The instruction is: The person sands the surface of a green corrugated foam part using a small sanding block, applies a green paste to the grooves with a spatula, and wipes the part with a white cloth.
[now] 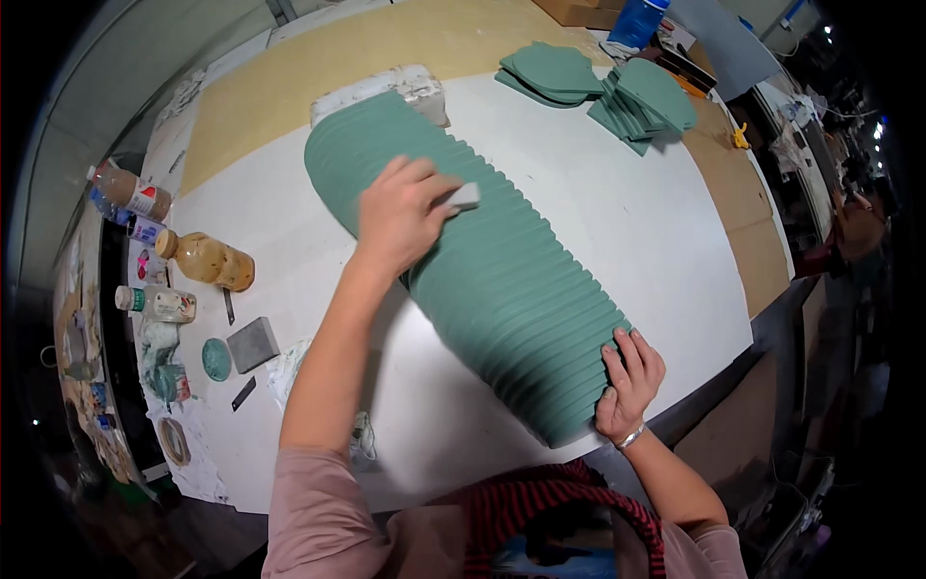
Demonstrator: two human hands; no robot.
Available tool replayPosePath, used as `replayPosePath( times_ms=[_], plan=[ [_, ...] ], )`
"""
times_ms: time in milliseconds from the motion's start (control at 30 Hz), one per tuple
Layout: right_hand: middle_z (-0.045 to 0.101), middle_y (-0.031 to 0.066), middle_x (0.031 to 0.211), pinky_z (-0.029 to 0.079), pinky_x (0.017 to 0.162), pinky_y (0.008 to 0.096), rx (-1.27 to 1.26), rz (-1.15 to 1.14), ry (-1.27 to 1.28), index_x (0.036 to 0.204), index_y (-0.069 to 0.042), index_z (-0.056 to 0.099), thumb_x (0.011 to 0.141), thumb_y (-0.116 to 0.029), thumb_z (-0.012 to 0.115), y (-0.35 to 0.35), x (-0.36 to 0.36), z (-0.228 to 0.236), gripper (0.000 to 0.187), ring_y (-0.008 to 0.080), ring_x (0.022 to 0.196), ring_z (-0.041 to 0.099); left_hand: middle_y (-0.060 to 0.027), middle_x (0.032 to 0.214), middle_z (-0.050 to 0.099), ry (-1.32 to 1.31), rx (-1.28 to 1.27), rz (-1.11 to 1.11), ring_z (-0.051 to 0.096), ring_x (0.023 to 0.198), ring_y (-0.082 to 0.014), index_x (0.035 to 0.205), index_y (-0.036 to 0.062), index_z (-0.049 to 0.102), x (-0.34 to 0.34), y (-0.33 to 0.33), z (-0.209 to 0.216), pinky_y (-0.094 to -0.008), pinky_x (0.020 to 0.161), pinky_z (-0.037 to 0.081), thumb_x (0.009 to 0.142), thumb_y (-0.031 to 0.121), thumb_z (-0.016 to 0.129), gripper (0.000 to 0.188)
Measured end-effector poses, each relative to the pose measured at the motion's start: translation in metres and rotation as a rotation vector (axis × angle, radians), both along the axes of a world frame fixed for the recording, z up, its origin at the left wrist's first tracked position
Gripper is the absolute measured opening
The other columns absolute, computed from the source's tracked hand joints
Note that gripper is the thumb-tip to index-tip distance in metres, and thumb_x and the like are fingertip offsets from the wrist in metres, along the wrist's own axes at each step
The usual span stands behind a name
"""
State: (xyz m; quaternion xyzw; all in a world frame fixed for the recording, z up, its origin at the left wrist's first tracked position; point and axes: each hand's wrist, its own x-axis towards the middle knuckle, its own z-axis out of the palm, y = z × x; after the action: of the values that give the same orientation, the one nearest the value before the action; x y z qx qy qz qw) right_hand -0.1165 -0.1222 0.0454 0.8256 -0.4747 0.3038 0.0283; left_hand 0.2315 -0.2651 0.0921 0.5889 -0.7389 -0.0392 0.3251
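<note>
A long green ridged piece (502, 280) with a rounded far end lies slantwise across the white table, stepped in narrow bands over its surface. On its upper half, my left hand (403, 210) is closed around a small light grey block (465, 197) pressed to the ridges; the fingers are slightly blurred. At the near right edge, my right hand (629, 379) grips the same piece, fingers bent over its rim and thumb against its side. The far end lies against a white, plaster-smeared block (424, 92).
Flat green cut pieces (644, 96) are stacked at the far right, near a blue container (637, 21). Along the left stand a bottle of yellowish liquid (214, 261) and other bottles. A dark grey block (253, 344), a round green disc (216, 359) and a small blade (244, 393) lie nearby.
</note>
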Motion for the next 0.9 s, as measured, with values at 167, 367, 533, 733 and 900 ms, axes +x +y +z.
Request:
replayPosePath(
  times_ms=[167, 367, 533, 733, 900],
  plan=[
    [0.065, 0.0183, 0.127, 0.037, 0.101, 0.0474, -0.003, 0.021, -0.026, 0.110, -0.002, 0.071, 0.086, -0.024, 0.042, -0.001, 0.002, -0.003, 0.043, 0.0374, 0.122, 0.055, -0.0026, 0.086, 0.062, -0.040, -0.075, -0.083, 0.058, 0.088, -0.0255, 0.097, 0.0117, 0.074, -0.040, -0.039, 0.003, -0.0388, 0.074, 0.050, 0.070, 0.011, 0.078, 0.027],
    [0.065, 0.0167, 0.128, 0.038, 0.100, 0.0482, 0.003, -0.030, -0.032, 0.112, -0.005, 0.070, 0.075, -0.010, 0.047, 0.000, -0.003, -0.001, 0.044, 0.0363, 0.121, 0.057, -0.0030, 0.088, 0.063, -0.144, 0.089, -0.114, 0.058, 0.087, -0.0255, 0.097, 0.0115, 0.074, -0.007, -0.016, 0.009, -0.0385, 0.075, 0.051, 0.069, 0.011, 0.080, 0.028],
    [0.065, 0.0159, 0.128, 0.040, 0.098, 0.0478, -0.039, -0.002, -0.030, 0.113, -0.006, 0.069, 0.070, -0.006, 0.048, -0.001, 0.001, 0.000, 0.048, 0.0353, 0.119, 0.059, -0.0026, 0.090, 0.064, -0.144, 0.008, -0.017, 0.060, 0.090, -0.0254, 0.097, 0.0133, 0.075, -0.044, -0.036, 0.007, -0.0382, 0.076, 0.051, 0.071, 0.013, 0.079, 0.027],
    [0.066, 0.0144, 0.128, 0.040, 0.098, 0.0473, -0.040, -0.024, -0.024, 0.114, -0.007, 0.069, 0.071, -0.007, 0.049, -0.001, -0.003, -0.002, 0.048, 0.0330, 0.120, 0.059, -0.0044, 0.087, 0.063, -0.140, -0.010, -0.086, 0.060, 0.090, -0.0261, 0.097, 0.0115, 0.075, -0.034, -0.037, 0.007, -0.0380, 0.077, 0.050, 0.074, 0.013, 0.076, 0.023],
    [0.065, 0.0135, 0.129, 0.037, 0.101, 0.0448, 0.001, -0.025, -0.044, 0.113, -0.008, 0.069, 0.072, -0.008, 0.050, -0.001, -0.001, 0.002, 0.045, 0.0316, 0.121, 0.059, -0.0060, 0.079, 0.059, -0.117, 0.155, 0.070, 0.055, 0.079, -0.0257, 0.096, 0.0089, 0.076, 0.010, 0.018, 0.015, -0.0370, 0.072, 0.046, 0.065, 0.007, 0.079, 0.031]
  ],
)
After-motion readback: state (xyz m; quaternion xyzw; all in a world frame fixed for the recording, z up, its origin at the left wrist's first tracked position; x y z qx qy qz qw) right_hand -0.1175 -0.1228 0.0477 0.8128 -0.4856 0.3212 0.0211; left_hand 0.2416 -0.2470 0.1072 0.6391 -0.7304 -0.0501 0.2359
